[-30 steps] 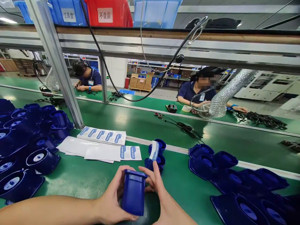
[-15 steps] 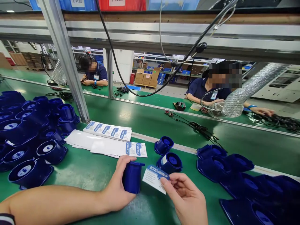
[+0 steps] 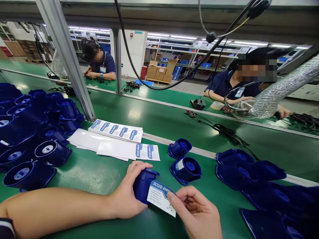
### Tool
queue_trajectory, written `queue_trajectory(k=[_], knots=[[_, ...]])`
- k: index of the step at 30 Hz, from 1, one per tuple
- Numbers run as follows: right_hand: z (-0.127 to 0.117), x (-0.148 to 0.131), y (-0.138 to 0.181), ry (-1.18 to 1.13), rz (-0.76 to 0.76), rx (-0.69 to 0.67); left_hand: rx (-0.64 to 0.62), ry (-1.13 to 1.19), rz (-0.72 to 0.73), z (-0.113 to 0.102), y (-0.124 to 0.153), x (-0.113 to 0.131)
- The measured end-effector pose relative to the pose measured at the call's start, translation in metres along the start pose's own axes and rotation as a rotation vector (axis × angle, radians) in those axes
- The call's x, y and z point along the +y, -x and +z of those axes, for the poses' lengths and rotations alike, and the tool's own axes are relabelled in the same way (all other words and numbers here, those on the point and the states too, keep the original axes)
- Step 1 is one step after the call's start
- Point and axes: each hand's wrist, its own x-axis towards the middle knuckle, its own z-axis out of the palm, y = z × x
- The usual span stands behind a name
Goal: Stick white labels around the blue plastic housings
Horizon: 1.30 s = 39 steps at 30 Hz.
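Note:
My left hand (image 3: 129, 196) is wrapped round a dark blue plastic housing (image 3: 141, 186), lying on its side just above the green bench. Between the thumb and fingers of my right hand (image 3: 198, 210) is a white and blue printed label (image 3: 160, 198). Its left edge overlaps the housing's side; whether it is stuck there I cannot tell. Beyond my hands stand two more blue housings, one with a label (image 3: 179, 165) on its side. Sheets of the same labels (image 3: 147, 151) lie behind my left hand.
Many blue housings (image 3: 47, 151) crowd the bench on the left, and more (image 3: 264, 196) lie at the right. A metal post (image 3: 71, 63) rises at the left. Black cables (image 3: 226, 132) lie on the far bench, where two people (image 3: 101, 64) work. A cable loop hangs in front.
My right hand has brought the label left against the housing, and the housing has tilted. The camera view has dipped and shifted slightly left.

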Motion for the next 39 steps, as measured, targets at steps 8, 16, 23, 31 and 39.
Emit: queue_trajectory(k=[8,16,23,31,39], knots=[[0.0045,0.0017,0.0026,0.016,0.029,0.006,-0.016,0.000,-0.033,-0.0022,-0.0016,0.0021],[0.0089,-0.0003,0.0050,0.031,0.029,0.021,-0.015,-0.031,-0.038,-0.0026,-0.0036,0.0019],[0.0086,0.0008,0.0049,0.052,0.034,0.011,-0.020,-0.028,-0.041,-0.0032,-0.0024,0.0020],[0.0093,0.0020,0.0049,0.037,0.032,0.010,-0.014,-0.032,-0.040,-0.0025,-0.0019,0.0024],[0.0093,0.0021,0.0046,0.051,0.040,0.005,-0.012,-0.036,-0.036,-0.0032,-0.0022,0.0026]])
